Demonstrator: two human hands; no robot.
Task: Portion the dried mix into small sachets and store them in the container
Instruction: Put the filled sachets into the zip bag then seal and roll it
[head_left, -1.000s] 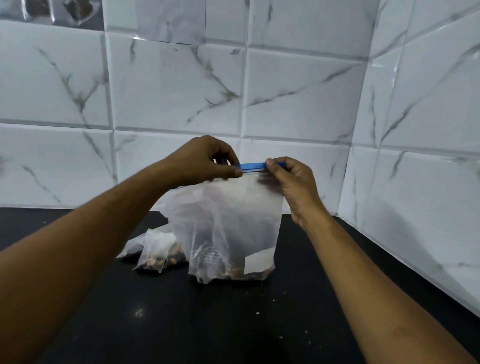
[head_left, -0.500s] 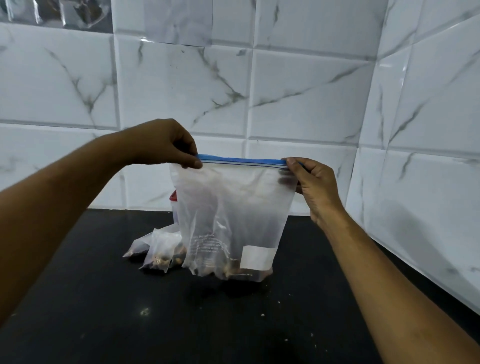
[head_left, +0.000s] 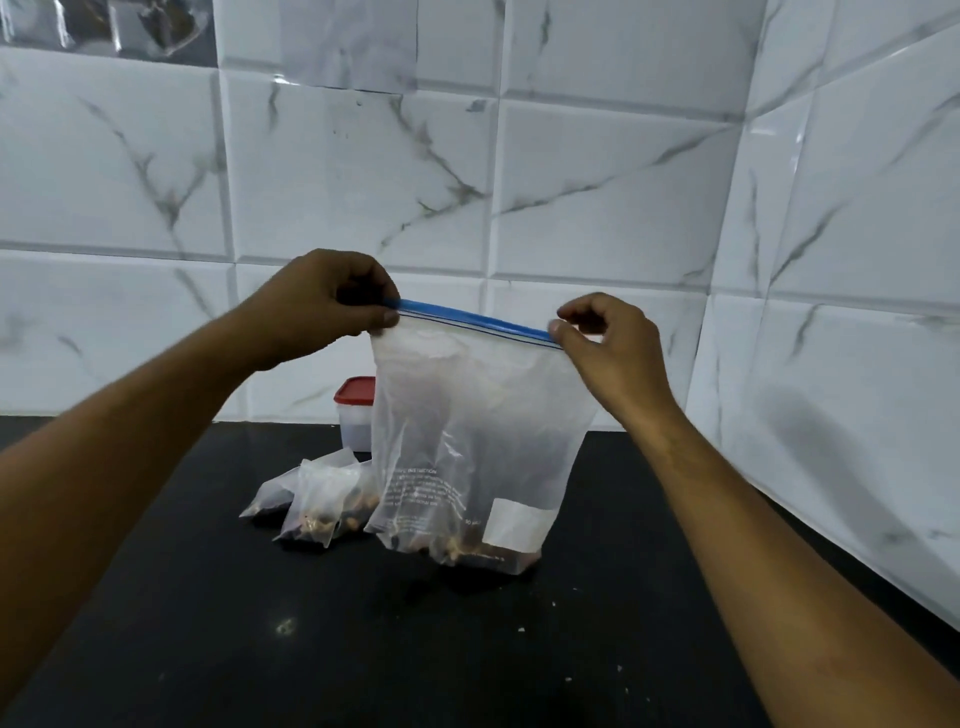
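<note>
One zip bag (head_left: 483, 415) pinched by left hand (head_left: 322, 306), right hand (head_left: 610, 348), dried mix (head_left: 462, 548) inside; sachets (head_left: 322, 504) beside, container (head_left: 356, 410) behind

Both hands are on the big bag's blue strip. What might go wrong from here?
1. The left hand and right hand only pinch the ends of the blue strip. I cannot tell whether it is sealed, so a slipped grip may spill the leftover mix onto the counter.
2. The zip bag hangs close beside the sachets; a swing might scatter them.
3. The red-lidded container stands partly hidden behind the bag and may get bumped.
</note>
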